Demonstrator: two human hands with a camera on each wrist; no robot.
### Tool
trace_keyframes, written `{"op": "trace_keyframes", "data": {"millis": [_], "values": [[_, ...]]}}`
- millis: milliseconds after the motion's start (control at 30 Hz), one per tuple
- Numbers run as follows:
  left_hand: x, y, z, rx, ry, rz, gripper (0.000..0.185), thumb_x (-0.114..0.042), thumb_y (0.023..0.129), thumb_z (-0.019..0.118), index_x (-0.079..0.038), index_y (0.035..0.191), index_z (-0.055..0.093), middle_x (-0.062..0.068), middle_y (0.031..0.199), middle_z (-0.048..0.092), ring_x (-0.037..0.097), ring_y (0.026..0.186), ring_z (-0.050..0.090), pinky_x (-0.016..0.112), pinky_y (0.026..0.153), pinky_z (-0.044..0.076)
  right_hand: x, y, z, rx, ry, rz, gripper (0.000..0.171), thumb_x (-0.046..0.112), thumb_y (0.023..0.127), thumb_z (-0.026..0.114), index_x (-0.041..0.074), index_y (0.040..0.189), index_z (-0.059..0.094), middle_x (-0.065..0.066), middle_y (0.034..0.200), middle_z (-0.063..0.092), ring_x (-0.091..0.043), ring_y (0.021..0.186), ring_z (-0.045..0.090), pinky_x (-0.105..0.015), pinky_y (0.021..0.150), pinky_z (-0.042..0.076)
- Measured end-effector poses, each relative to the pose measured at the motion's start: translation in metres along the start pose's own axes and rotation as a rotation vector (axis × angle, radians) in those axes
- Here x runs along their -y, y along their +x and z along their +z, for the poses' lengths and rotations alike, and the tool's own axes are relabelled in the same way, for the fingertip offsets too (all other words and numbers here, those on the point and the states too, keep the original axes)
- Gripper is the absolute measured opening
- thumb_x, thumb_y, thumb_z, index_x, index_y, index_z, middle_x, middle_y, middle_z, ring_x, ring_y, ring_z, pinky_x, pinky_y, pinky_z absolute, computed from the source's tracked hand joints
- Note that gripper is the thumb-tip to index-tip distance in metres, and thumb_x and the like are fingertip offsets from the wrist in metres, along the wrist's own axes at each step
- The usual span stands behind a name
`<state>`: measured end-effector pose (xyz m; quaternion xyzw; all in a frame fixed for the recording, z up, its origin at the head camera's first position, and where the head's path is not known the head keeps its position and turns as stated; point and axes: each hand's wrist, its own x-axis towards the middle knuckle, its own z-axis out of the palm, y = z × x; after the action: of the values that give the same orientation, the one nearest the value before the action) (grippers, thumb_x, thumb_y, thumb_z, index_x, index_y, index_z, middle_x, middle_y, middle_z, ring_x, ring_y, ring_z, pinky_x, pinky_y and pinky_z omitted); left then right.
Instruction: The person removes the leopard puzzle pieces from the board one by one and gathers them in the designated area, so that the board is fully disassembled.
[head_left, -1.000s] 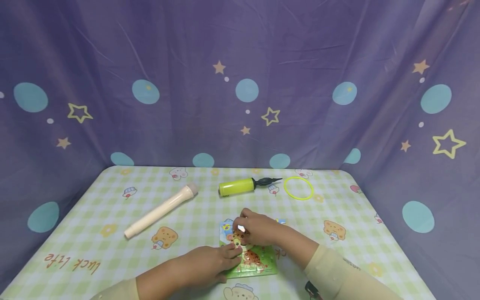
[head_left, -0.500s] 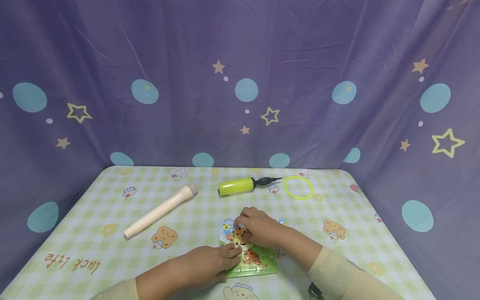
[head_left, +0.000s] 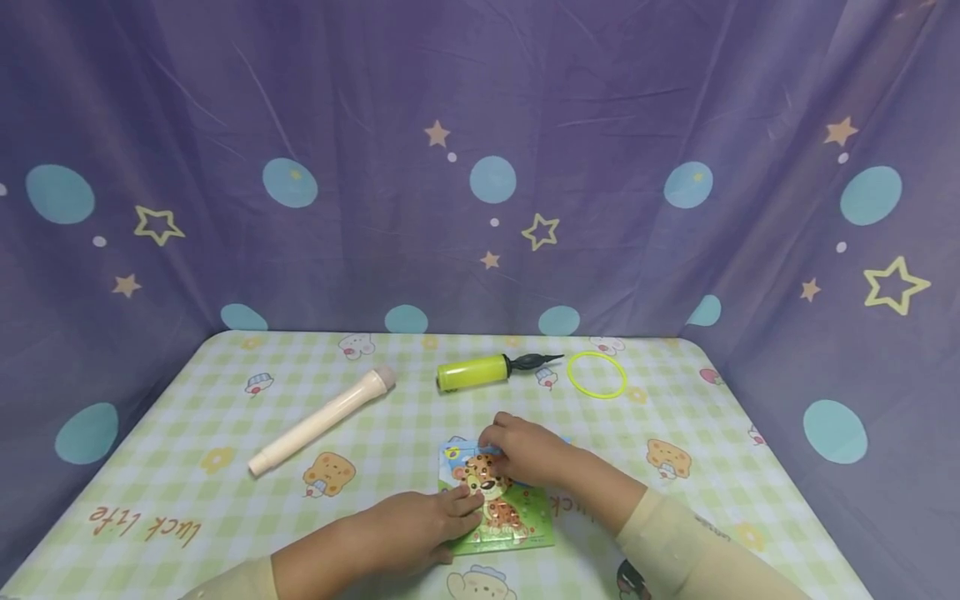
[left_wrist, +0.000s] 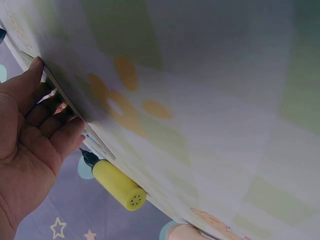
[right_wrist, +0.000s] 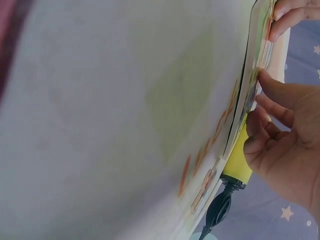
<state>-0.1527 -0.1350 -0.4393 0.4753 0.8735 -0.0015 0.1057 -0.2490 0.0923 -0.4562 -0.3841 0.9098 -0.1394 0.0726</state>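
Observation:
A green puzzle board with a spotted leopard picture lies near the table's front edge. My left hand rests flat on the board's left side, fingers relaxed; in the left wrist view the left hand lies against the board's edge. My right hand sits over the board's top part. Its curled fingers and thumb pinch a blue puzzle piece down against the board. In the right wrist view the right hand meets the board with its fingertips.
A yellow hand pump with a black nozzle lies behind the board, and a yellow ring to its right. A cream tube lies slantwise at the left. Purple patterned cloth walls in the table on three sides.
My right hand brought the piece down from just above the leopard's head and shifted slightly right, onto the board's top. My left hand has stayed where it was.

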Motion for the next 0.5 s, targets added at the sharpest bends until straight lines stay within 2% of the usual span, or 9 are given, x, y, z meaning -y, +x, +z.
{"op": "trace_keyframes", "data": {"millis": [133, 267, 500], "values": [[-0.0007, 0.0005, -0.0002, 0.004, -0.006, -0.011, 0.058, -0.035, 0.094, 0.064, -0.019, 0.147, 0.047, 0.000, 0.156, 0.039, 0.021, 0.142, 0.041, 0.030, 0.101, 0.050, -0.0024, 0.0005, 0.0006, 0.029, 0.027, 0.049, 0.032, 0.028, 0.090, 0.072, 0.019, 0.120, 0.063, 0.007, 0.103, 0.049, 0.000, 0.077, 0.052, -0.023, 0.075, 0.051], [-0.0013, 0.0012, 0.0001, 0.015, -0.011, -0.025, 0.059, -0.036, 0.094, 0.064, -0.020, 0.148, 0.046, -0.001, 0.157, 0.038, 0.019, 0.143, 0.039, 0.029, 0.102, 0.049, -0.0032, 0.0012, -0.0001, 0.048, 0.059, 0.064, 0.028, 0.029, 0.090, 0.072, 0.020, 0.114, 0.061, 0.007, 0.101, 0.048, -0.001, 0.077, 0.052, -0.022, 0.074, 0.050], [-0.0004, 0.0001, 0.0012, -0.004, -0.002, -0.005, 0.059, -0.035, 0.093, 0.064, -0.018, 0.147, 0.047, 0.001, 0.156, 0.039, 0.021, 0.142, 0.040, 0.030, 0.101, 0.050, -0.0023, 0.0014, -0.0029, 0.097, 0.096, 0.088, 0.028, 0.030, 0.091, 0.070, 0.023, 0.113, 0.053, 0.006, 0.102, 0.049, -0.004, 0.077, 0.051, -0.023, 0.073, 0.048]]}}
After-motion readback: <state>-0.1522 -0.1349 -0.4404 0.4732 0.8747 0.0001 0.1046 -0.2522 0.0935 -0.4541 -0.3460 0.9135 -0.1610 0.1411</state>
